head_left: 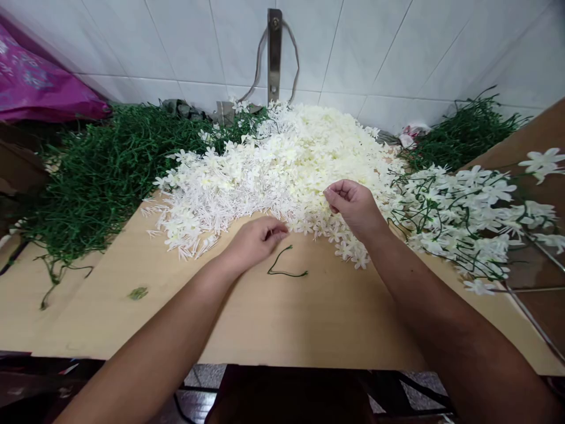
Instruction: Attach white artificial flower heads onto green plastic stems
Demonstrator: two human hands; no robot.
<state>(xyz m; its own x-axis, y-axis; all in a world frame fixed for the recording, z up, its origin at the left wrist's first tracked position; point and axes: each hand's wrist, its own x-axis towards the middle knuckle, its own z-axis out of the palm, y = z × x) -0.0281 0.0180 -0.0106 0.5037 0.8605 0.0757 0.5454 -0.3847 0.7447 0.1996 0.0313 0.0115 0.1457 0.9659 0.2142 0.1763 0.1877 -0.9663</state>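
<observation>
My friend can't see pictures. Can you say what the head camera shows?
Two bare hands work at a heap of white flowers on a wooden table: the left hand pinches a thin green stem, the right hand picks at the heap. Green stems lie left, finished flower sprigs right.
</observation>
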